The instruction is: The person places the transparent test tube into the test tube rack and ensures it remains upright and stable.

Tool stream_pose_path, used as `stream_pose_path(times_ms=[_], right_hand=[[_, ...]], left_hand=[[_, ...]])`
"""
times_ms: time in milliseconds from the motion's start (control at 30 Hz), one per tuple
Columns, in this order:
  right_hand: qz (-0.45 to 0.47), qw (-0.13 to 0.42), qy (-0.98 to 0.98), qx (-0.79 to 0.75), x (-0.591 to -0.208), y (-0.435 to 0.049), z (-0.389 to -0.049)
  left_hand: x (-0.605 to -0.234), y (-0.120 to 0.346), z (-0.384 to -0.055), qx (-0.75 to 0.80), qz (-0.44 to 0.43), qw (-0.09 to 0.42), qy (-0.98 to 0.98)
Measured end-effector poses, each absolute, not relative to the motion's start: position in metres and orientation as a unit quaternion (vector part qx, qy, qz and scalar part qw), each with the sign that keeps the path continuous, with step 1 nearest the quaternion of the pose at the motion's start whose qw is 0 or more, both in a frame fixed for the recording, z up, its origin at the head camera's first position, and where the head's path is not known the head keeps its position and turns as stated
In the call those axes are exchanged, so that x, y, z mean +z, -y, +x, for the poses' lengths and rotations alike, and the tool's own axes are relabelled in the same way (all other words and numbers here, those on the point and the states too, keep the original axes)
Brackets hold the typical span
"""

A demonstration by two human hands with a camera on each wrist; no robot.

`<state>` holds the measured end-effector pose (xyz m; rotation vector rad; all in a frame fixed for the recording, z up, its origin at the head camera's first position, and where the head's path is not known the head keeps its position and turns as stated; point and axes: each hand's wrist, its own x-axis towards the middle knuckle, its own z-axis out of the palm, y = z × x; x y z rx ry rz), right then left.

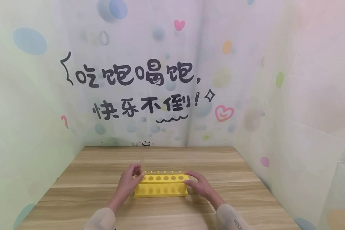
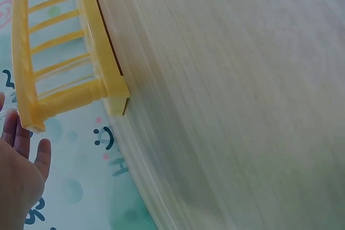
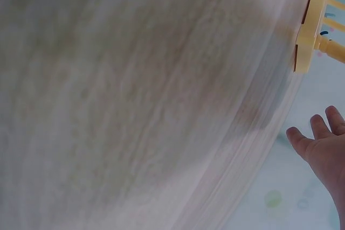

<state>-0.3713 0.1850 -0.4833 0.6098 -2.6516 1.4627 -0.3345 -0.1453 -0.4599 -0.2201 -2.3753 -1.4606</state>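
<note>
A yellow test tube rack (image 1: 162, 190) with a row of round holes stands upright on the wooden table. At its left end, my left hand (image 1: 130, 178) pinches a thin clear test tube (image 1: 142, 164), faint against the background. The tube's lower part shows inside the rack's end in the left wrist view, where the left hand (image 2: 21, 179) is beside the upper shelf. My right hand (image 1: 202, 184) holds the rack's right end between thumb and forefinger. In the right wrist view, the other fingers of the right hand (image 3: 326, 146) stretch out away from the rack.
The wood-grain table (image 1: 92, 179) reaches back to a patterned wall sheet (image 1: 149, 41) with dark lettering. More sheets enclose the left and right sides. Short yellow pegs (image 1: 165, 172) line the rack's back edge.
</note>
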Motion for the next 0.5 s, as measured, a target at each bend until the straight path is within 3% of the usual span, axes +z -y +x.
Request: stream_pose_path(times_ms=[500], right_hand=[[0.197,0.033,0.87,0.452,-0.4801,-0.1844,-0.3688]], left_hand=[[-0.4576,0.1505,-0.3338,-0.488,-0.065,0.154,0.856]])
